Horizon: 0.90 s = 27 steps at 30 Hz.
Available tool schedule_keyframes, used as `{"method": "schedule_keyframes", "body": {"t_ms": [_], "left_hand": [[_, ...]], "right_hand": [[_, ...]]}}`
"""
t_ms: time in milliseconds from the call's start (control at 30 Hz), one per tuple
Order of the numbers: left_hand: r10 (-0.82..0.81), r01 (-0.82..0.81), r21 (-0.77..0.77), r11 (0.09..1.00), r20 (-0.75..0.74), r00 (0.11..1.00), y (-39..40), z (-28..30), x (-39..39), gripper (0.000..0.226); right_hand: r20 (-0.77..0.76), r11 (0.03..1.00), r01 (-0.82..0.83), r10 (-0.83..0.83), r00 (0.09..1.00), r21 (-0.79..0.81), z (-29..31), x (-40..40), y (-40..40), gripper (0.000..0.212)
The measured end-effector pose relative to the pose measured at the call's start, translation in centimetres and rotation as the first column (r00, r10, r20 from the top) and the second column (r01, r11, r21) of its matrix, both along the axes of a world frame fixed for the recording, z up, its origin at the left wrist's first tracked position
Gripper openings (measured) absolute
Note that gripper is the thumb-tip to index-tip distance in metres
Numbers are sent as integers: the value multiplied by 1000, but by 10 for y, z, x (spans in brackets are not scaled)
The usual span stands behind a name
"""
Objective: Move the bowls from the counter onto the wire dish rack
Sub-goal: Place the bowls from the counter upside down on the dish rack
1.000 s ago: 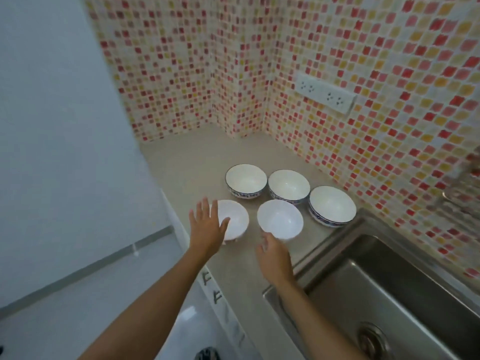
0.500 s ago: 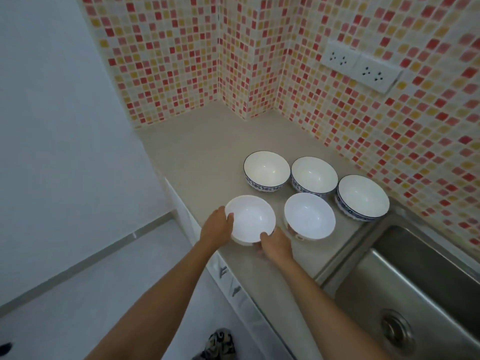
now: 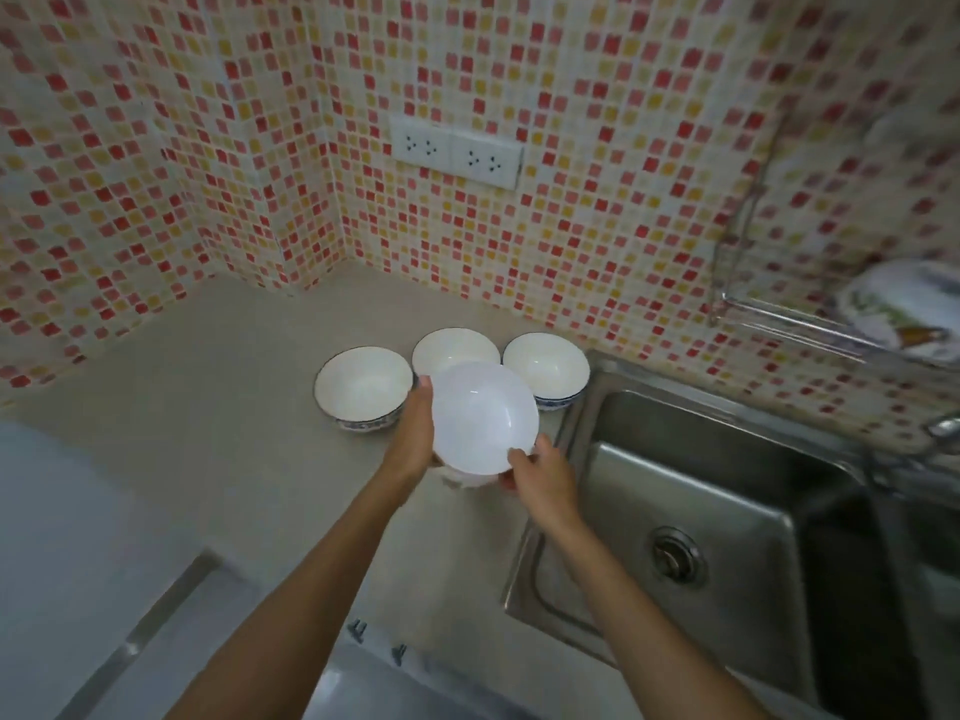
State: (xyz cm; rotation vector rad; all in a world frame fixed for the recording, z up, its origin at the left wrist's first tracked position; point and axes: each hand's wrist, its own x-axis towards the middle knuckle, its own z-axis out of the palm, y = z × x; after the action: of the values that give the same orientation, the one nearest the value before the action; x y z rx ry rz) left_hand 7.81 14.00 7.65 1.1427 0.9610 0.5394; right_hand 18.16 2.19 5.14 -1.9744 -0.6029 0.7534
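A plain white bowl (image 3: 483,415) is held between both hands above the counter (image 3: 208,407), tilted toward me. My left hand (image 3: 413,433) grips its left rim and my right hand (image 3: 545,478) grips its near right rim. Under it, a sliver of a second white bowl (image 3: 461,479) shows; whether the two touch I cannot tell. Behind stand three blue-rimmed bowls: left (image 3: 361,387), middle (image 3: 452,348), partly hidden, and right (image 3: 548,363). The wire dish rack (image 3: 779,319) hangs on the tiled wall at the right.
A patterned plate (image 3: 904,304) lies in the rack. A steel sink (image 3: 701,501) sits right of the bowls, under the rack, with a tap (image 3: 943,426) at the far right. Wall sockets (image 3: 457,155) are above the bowls. The counter edge runs on my left.
Both hands closed on the left plain white bowl and lifted it off the counter, carrying it right, over the other plain bowl. The view has swung right, bringing the rack into sight.
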Motion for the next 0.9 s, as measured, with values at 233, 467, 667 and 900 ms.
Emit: {"method": "schedule_keyframes", "body": {"t_ms": [233,467,667,900], "left_hand": [[-138,182,-209,961,206,969,-54,29,113,52],[-309,306,51,951,232,922,-100,50,194,37],[-289,254,186,949,197,937,-133,77,226,47],[-305,153,592,792,166,938,-148,145,268,61]], "right_hand": [[152,979,163,-180,972,118,48,93,-88,35],[504,863,363,-500,704,351,106,191,-174,37],[825,899,375,-381,417,226,118,270,-206,43],[935,937,243,-300,187,252,73,322,-216,39]]}}
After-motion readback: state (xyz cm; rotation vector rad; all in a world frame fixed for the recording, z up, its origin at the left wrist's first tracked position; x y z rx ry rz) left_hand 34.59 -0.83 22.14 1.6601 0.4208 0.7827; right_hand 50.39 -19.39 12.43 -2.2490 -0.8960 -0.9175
